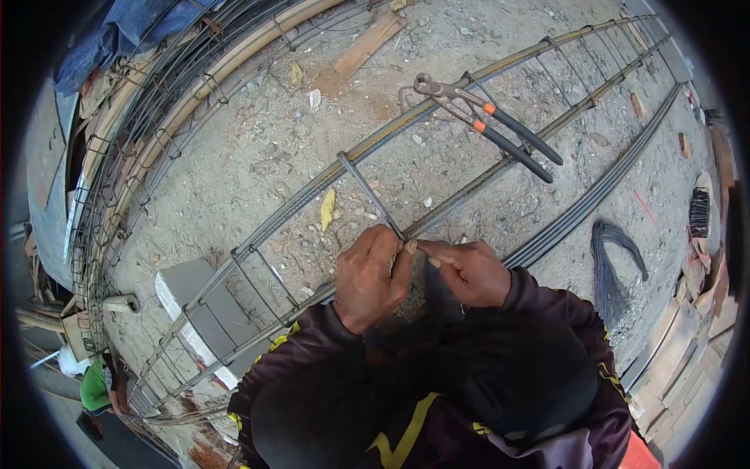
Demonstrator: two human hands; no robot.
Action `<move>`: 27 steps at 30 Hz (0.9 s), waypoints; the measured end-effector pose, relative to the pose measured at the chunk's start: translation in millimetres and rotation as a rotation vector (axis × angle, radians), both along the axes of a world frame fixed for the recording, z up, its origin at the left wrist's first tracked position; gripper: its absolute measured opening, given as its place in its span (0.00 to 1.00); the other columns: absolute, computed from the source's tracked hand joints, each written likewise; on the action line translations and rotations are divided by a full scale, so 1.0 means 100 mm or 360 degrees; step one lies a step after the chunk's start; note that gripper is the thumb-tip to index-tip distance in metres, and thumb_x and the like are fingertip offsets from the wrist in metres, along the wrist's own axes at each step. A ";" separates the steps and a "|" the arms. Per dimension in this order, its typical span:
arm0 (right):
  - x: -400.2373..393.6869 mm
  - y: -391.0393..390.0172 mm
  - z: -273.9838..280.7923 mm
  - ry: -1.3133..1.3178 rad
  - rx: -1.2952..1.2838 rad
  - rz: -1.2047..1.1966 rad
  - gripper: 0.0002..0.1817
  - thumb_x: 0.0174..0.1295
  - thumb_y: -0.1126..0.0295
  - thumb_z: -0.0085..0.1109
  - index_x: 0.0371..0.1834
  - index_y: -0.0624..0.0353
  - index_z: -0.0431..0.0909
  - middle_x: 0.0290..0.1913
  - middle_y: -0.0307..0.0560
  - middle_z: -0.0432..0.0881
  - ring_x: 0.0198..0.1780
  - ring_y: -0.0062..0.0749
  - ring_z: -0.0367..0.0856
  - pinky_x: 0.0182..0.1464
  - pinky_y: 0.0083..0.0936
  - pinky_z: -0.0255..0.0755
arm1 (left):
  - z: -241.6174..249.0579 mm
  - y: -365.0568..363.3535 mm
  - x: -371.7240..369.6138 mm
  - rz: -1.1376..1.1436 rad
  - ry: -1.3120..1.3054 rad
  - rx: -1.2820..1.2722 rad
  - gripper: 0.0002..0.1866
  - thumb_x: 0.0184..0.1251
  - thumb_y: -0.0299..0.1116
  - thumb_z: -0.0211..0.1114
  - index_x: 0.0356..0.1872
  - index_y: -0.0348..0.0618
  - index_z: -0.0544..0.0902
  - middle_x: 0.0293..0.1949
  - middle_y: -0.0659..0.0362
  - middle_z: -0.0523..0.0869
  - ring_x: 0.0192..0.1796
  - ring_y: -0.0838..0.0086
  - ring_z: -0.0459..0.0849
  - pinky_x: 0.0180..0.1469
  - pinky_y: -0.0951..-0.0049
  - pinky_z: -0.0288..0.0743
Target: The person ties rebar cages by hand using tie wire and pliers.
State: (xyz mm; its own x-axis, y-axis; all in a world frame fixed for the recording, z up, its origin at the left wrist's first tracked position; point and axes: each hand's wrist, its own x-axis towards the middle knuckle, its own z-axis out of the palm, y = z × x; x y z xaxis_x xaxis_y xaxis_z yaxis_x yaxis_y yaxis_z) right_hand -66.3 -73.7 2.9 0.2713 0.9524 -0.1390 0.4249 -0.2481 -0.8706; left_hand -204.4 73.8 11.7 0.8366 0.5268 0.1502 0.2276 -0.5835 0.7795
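My left hand (371,273) and my right hand (469,270) meet at the near bar of a long rebar cage (469,86), where a steel stirrup (367,191) crosses it. The fingertips of both hands pinch at that joint, apparently on a thin tie wire that is too small to make out clearly. A pair of pincers (488,125) with black and orange handles lies on the cage bars to the upper right, apart from both hands. Dark sleeves with yellow markings cover my forearms.
A bundle of straight rebar (594,195) lies right of the cage. A coil of dark tie wire (613,266) rests on the ground at right. A concrete block (195,305) supports the cage at left. More cages (141,148) are stacked at left. A person in green (98,383) crouches lower left.
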 end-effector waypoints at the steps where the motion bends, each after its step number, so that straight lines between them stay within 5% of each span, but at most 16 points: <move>1: -0.01 -0.01 0.00 0.0161 0.0013 -0.0021 0.14 0.65 0.75 0.56 0.52 0.60 0.82 0.34 0.53 0.86 0.29 0.46 0.84 0.33 0.33 0.77 | 0.02 0.01 -0.01 -0.0021 -0.0018 0.0021 0.11 0.58 0.19 0.71 0.28 0.36 0.74 0.27 0.50 0.79 0.27 0.58 0.80 0.29 0.64 0.72; 7: 0.12 0.26 0.47 0.0795 -0.0424 -0.0004 0.09 0.65 0.78 0.55 0.44 0.68 0.82 0.30 0.57 0.84 0.25 0.23 0.72 0.32 0.25 0.71 | 0.03 0.07 -0.15 -0.0287 -0.0190 0.0262 0.07 0.59 0.19 0.67 0.31 0.35 0.76 0.33 0.49 0.82 0.35 0.54 0.83 0.36 0.63 0.77; 9: 0.08 0.30 0.49 0.0436 -0.0270 0.0054 0.08 0.63 0.78 0.57 0.43 0.68 0.82 0.29 0.57 0.84 0.24 0.28 0.75 0.31 0.27 0.71 | 0.05 0.11 -0.20 -0.0323 -0.0191 0.0279 0.06 0.59 0.19 0.65 0.34 0.34 0.76 0.35 0.48 0.83 0.38 0.53 0.84 0.38 0.64 0.78; 10: 0.06 0.34 0.52 0.0265 -0.0193 0.0096 0.08 0.62 0.77 0.57 0.42 0.68 0.82 0.29 0.58 0.83 0.23 0.31 0.76 0.30 0.28 0.71 | 0.03 0.16 -0.21 -0.0332 -0.0202 0.0122 0.06 0.61 0.19 0.64 0.37 0.33 0.76 0.36 0.48 0.83 0.39 0.55 0.85 0.39 0.66 0.79; 11: 0.07 0.32 0.65 -0.0131 -0.0206 0.0244 0.09 0.59 0.76 0.60 0.42 0.66 0.82 0.28 0.57 0.82 0.24 0.44 0.81 0.29 0.34 0.73 | -0.01 0.22 -0.22 -0.0341 -0.0208 -0.0047 0.07 0.63 0.20 0.64 0.40 0.33 0.76 0.37 0.48 0.84 0.39 0.57 0.86 0.40 0.67 0.80; 12: 0.05 0.30 0.66 -0.0329 -0.0142 0.0336 0.10 0.59 0.77 0.61 0.43 0.66 0.83 0.29 0.56 0.84 0.24 0.43 0.82 0.30 0.33 0.74 | -0.04 0.25 -0.23 -0.0352 -0.0218 -0.0226 0.09 0.64 0.21 0.63 0.43 0.32 0.76 0.38 0.48 0.85 0.40 0.59 0.87 0.41 0.68 0.81; 14: 0.06 0.23 0.64 -0.0741 0.0009 0.0499 0.11 0.59 0.77 0.62 0.45 0.67 0.84 0.31 0.55 0.86 0.24 0.41 0.83 0.30 0.31 0.77 | -0.05 0.31 -0.18 -0.0076 -0.0119 -0.1234 0.11 0.67 0.23 0.64 0.47 0.32 0.74 0.39 0.48 0.85 0.41 0.64 0.87 0.41 0.70 0.82; 15: 0.07 0.23 0.66 -0.0821 0.0025 0.0523 0.12 0.58 0.75 0.63 0.45 0.64 0.84 0.32 0.53 0.86 0.29 0.51 0.83 0.33 0.36 0.78 | -0.05 0.33 -0.13 0.0048 -0.0077 -0.1731 0.13 0.69 0.25 0.65 0.49 0.32 0.73 0.39 0.49 0.85 0.41 0.67 0.88 0.40 0.71 0.83; 18: 0.00 0.32 0.79 -0.1195 0.0036 0.0742 0.12 0.54 0.76 0.63 0.43 0.63 0.82 0.28 0.49 0.81 0.26 0.45 0.82 0.31 0.36 0.76 | -0.03 0.36 -0.03 0.0231 0.0110 -0.1791 0.18 0.70 0.29 0.68 0.52 0.30 0.71 0.40 0.49 0.85 0.39 0.71 0.87 0.37 0.72 0.84; 21: -0.08 0.46 0.84 -0.1671 0.0162 0.1006 0.05 0.53 0.70 0.62 0.29 0.57 0.76 0.25 0.41 0.76 0.25 0.36 0.81 0.30 0.34 0.72 | -0.02 0.35 0.02 0.0288 0.0142 -0.1589 0.18 0.64 0.28 0.71 0.48 0.30 0.74 0.35 0.50 0.86 0.36 0.72 0.87 0.32 0.73 0.81; 27: -0.15 0.83 0.95 -0.1924 0.0266 0.1492 0.08 0.50 0.70 0.61 0.33 0.56 0.78 0.30 0.39 0.77 0.33 0.28 0.80 0.32 0.29 0.71 | -0.14 0.30 -0.01 0.0350 0.0023 -0.1291 0.16 0.64 0.28 0.69 0.48 0.31 0.75 0.32 0.51 0.86 0.33 0.74 0.86 0.31 0.74 0.78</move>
State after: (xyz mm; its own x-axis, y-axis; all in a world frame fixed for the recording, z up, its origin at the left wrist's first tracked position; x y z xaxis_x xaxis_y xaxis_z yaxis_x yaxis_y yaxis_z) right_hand -81.4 9.5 97.8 -0.5467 0.8216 -0.1618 0.8176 0.5654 0.1086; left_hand -205.8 103.4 -2.3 0.7011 0.6180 -0.3556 0.2840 0.2154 0.9343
